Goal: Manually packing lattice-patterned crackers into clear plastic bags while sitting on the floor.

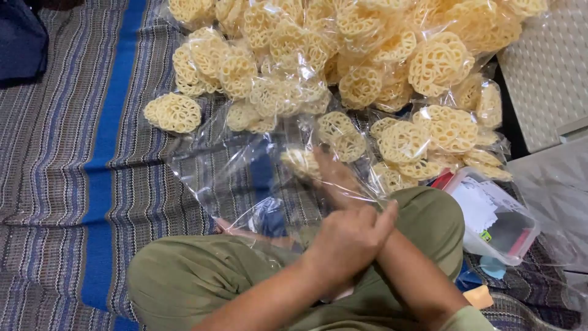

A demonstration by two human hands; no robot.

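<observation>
a striped woven mat [67, 184] in grey and brown with a broad blue band covers the floor, and a white textured panel [548, 67] stands at the upper right. a heap of bagged, lacy yellow crackers [343, 55] fills the top of the view, resting on the mat. the person sits cross-legged in olive trousers [202, 282], forearms crossed. the left hand [349, 236] lies over the other wrist, fingers curled and pinching a clear plastic bag [239, 171] spread over the mat before the knees. the right hand [327, 171] reaches inside that bag, fingers closed on a cracker [300, 160]. a clear plastic box [499, 217] sits beside the right knee.
</observation>
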